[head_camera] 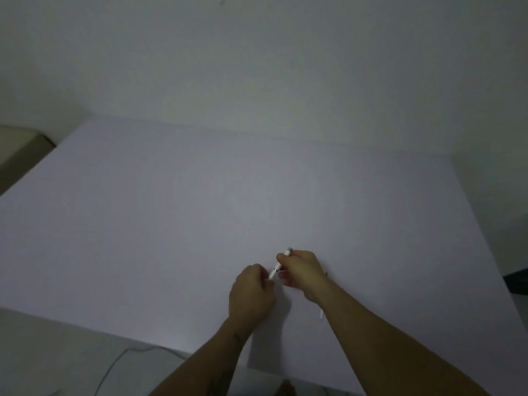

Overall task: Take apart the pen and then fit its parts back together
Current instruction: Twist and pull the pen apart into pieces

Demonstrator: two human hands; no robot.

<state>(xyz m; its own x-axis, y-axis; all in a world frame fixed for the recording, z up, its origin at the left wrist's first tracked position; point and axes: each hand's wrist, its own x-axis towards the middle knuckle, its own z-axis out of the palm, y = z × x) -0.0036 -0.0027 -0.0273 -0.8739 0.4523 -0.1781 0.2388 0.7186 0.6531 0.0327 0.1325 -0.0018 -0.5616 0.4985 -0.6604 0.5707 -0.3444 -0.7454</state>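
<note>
A slim white pen point(276, 270) with a grey end cap is held slantwise just above the pale sheet point(200, 210). My right hand point(303, 272) grips its upper half, and the grey tip sticks out past my fingers. My left hand point(251, 292) pinches the lower end. The two hands almost touch, and a short stretch of the barrel shows between them. A small white piece point(321, 314), thin and short, lies on the sheet just beside my right forearm; what it is cannot be made out.
The big pale sheet covers a table set against a plain wall. A grey cable point(114, 364) curls on the surface near the front left edge. A beige object point(17, 150) sits off the far left corner, and something dark point(517, 281) lies at the right edge.
</note>
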